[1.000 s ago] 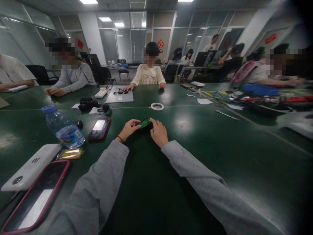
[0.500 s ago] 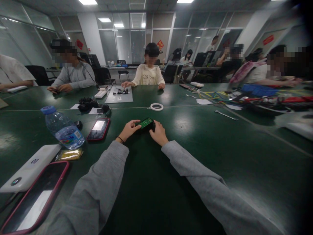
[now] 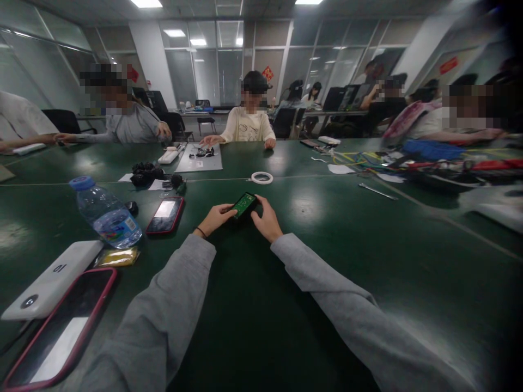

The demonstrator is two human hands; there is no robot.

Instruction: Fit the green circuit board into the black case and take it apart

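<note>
A small green circuit board in a black frame [image 3: 245, 205] is held tilted above the table in front of me. My left hand [image 3: 215, 219] is closed on its left end, the thumb lying over the front. At the board's right side, my right hand [image 3: 267, 219] has its fingertips against the upper right corner. Its thumb is bent beside the lower right edge. The fingers behind the board are hidden.
On the left of the green table [image 3: 318, 256] are a water bottle [image 3: 110, 215], a red-edged phone [image 3: 165, 215], a larger red-edged phone [image 3: 61, 332] and a white device [image 3: 53, 280]. Beyond my hands lies a tape roll [image 3: 262, 178]; tangled cables [image 3: 368, 158] lie at right.
The circuit board has turned more upright, its far end rising. My right thumb and fingers have shifted and spread along its edge. The person at the left has reached an arm out sideways.
</note>
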